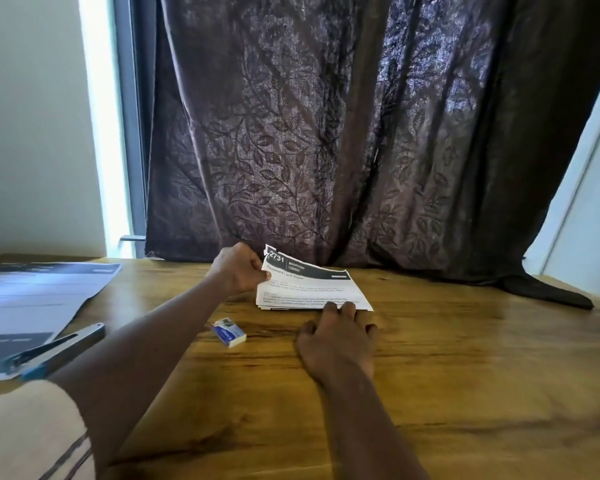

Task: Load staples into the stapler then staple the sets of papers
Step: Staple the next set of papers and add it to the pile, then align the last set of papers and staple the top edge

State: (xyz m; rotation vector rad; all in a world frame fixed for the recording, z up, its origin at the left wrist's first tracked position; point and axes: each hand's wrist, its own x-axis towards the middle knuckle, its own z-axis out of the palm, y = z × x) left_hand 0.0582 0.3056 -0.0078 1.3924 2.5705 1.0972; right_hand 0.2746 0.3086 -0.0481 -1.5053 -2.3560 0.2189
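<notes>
Hands [238,268] [336,337] at stack [309,289] edges, stapler [56,351] apart

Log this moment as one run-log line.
left hand: pinches paper stack far-left corner | right hand: rests flat on stack's near edge | stapler: untouched on printed sheets | staple box: on table between forearms

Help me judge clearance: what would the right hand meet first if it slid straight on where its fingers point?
The paper stack: fingers of the right hand seem to touch its near edge.
</notes>
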